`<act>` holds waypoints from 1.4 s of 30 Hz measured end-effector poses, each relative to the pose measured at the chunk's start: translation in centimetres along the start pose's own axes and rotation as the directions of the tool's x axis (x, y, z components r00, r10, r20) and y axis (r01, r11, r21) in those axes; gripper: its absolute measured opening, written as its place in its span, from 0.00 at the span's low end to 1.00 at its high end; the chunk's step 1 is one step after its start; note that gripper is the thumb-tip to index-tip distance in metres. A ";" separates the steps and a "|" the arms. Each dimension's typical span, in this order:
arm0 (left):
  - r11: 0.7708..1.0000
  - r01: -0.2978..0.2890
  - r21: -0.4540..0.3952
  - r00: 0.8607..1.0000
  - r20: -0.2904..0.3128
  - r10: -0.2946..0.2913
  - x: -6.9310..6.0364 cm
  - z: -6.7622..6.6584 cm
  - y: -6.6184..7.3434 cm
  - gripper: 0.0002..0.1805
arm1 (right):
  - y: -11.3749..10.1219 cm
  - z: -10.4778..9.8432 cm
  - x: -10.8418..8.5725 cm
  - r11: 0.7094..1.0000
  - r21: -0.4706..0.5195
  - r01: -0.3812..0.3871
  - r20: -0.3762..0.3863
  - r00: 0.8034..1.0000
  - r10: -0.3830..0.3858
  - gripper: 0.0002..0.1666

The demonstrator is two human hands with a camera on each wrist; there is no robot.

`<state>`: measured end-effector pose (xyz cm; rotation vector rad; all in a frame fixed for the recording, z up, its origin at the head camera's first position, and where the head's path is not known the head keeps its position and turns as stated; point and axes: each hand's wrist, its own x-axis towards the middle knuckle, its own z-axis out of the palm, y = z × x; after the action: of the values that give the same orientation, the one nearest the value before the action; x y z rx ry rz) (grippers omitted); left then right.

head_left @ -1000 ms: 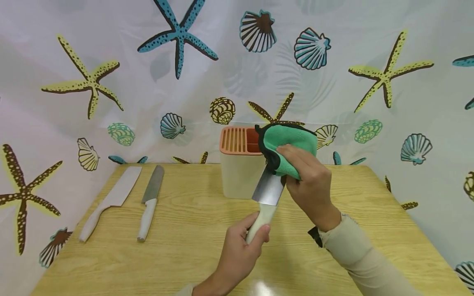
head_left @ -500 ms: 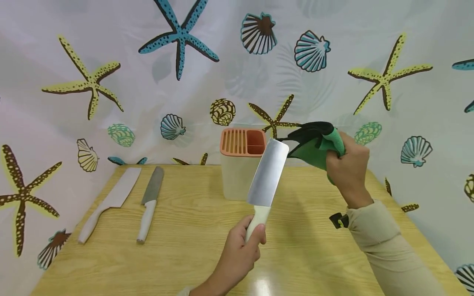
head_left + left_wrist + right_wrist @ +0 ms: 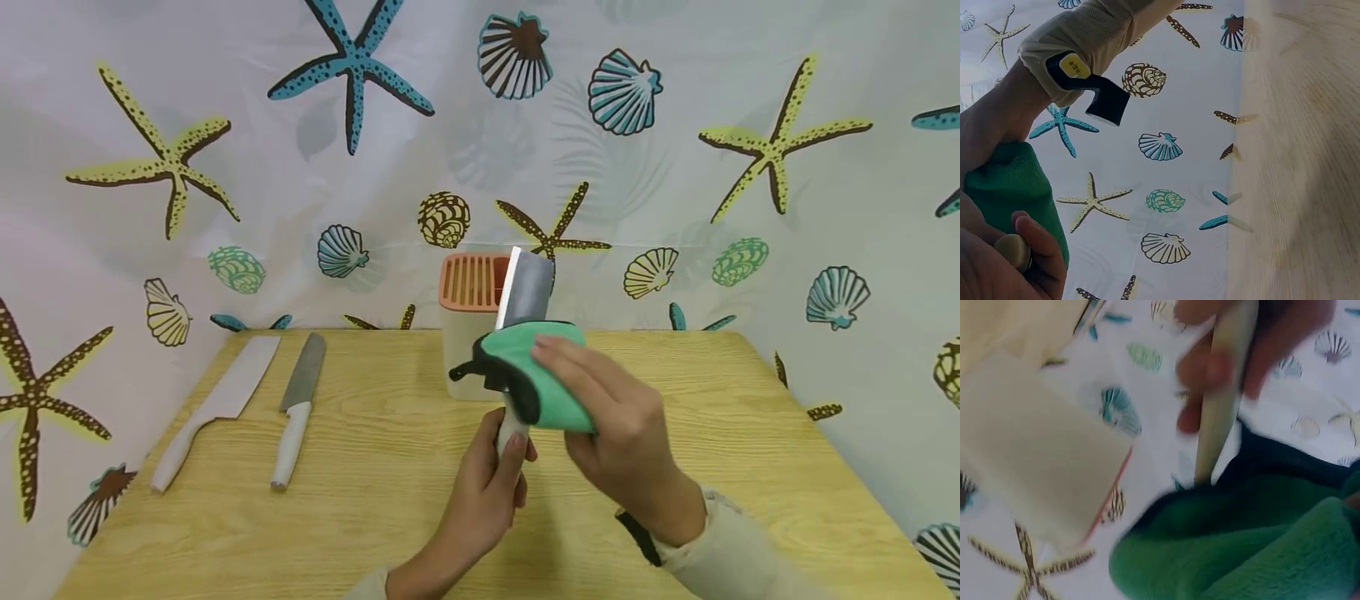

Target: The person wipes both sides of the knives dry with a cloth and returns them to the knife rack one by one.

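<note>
In the head view my left hand (image 3: pixel 480 508) grips the pale handle of a knife (image 3: pixel 527 287), whose broad blade points up and away, edge-on to the left. My right hand (image 3: pixel 626 433) holds a green cloth (image 3: pixel 543 367) with black trim around the lower blade, just above the handle, hiding that part. The left wrist view shows the handle's butt end (image 3: pixel 1014 251) in my curled left fingers, with the cloth (image 3: pixel 1013 187) behind. From the right wrist, the handle (image 3: pixel 1225 394) runs down into the folds of the cloth (image 3: pixel 1241 556).
A cream knife block (image 3: pixel 468 350) with a slotted orange top stands behind the held knife. At the left of the wooden table (image 3: pixel 375 517) lie a cleaver (image 3: pixel 240 379) and a narrower knife (image 3: pixel 303 375), both with white handles. A patterned curtain (image 3: pixel 420 150) hangs behind.
The cloth was on the upper blade, then off to the right of the knife; now it is round the lower blade. My left hand has turned the knife more upright.
</note>
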<state>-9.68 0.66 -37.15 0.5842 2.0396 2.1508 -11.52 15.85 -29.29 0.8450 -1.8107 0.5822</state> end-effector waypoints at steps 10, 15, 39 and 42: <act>0.997 -0.079 0.018 0.997 0.022 0.079 -0.4 0.1 -0.6 0.18 | -0.8 2.8 -2.3 0.996 -0.090 -0.016 0.233 0.972 0.037 0.26; 0.990 -0.139 0.039 0.990 0.029 0.137 -0.5 0.3 -0.9 0.16 | 0.9 2.9 -1.7 0.993 -0.118 -0.017 0.176 0.984 0.038 0.22; 0.976 -0.205 0.077 0.978 0.055 0.201 -1.6 0.3 -1.3 0.13 | 6.9 0.5 1.4 0.981 -0.161 -0.106 -0.001 0.994 0.107 0.26; 0.974 -0.218 0.068 0.975 0.058 0.214 -1.6 0.2 -1.4 0.13 | 7.3 0.2 1.7 0.980 -0.157 -0.122 -0.011 0.992 0.122 0.28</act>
<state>-8.38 0.40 -38.88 0.9002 2.1239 2.1547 -17.65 19.93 -27.84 0.6293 -1.8897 0.5091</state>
